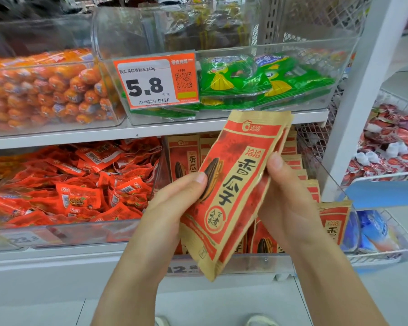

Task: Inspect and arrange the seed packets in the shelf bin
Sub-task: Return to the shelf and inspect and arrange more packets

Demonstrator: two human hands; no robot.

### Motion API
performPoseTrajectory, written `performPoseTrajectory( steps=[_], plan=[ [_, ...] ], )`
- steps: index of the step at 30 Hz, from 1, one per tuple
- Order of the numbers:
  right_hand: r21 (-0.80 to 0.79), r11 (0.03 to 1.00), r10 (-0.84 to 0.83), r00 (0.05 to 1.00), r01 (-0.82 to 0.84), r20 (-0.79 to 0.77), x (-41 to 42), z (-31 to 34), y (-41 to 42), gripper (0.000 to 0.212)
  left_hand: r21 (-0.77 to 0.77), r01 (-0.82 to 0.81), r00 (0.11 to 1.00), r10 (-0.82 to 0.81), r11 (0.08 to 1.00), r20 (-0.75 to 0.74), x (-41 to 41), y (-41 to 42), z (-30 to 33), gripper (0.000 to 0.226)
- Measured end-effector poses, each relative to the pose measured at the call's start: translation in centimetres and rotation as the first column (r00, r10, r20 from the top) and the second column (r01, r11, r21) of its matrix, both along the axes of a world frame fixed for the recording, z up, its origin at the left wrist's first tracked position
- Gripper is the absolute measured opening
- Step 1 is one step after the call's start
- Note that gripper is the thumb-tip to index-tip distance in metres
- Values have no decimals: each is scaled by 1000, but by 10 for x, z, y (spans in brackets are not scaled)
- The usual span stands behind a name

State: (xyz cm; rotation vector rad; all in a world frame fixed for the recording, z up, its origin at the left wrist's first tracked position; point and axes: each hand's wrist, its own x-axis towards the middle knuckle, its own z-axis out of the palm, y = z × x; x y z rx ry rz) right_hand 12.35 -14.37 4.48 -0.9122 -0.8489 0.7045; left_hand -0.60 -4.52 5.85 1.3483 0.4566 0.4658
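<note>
Your left hand (172, 201) and right hand (285, 198) both grip one red-and-tan seed packet (236, 184), thumbs on its front, tilted, raised in front of the shelf. Below and behind it, more seed packets (335, 222) stand upright in the clear shelf bin (325, 175), right of a bin of red snack packs (80, 184).

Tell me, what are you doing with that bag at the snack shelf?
A person holds one red and tan paper sunflower seed packet up in front of the shelves, left hand and right hand gripping its two sides, printed front facing the camera. Behind it, the clear plastic shelf bin holds more matching packets standing in a row. The held packet is not in the bin yet.
</note>
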Motion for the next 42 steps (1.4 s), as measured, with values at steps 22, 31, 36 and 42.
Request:
performPoseTrajectory(
  steps=[22,31,36,42],
  plan=[
    [-217,931,-184,892,292,412,-15,-4,4,47,327,-373,920,300,868,253,-2,-8,15,11],
    [-232,950,-92,899,208,429,-17,-3,5,52,219,-437,886,376,872,272,2,-10,17,18],
    [-305,952,145,873,4,466,-17,0,1,72,55,-532,803,483,845,350,2,-6,19,22],
    [-254,962,-1,932,100,362,-17,-6,4,79,110,-394,886,346,912,307,1,-1,17,15]
  ],
)
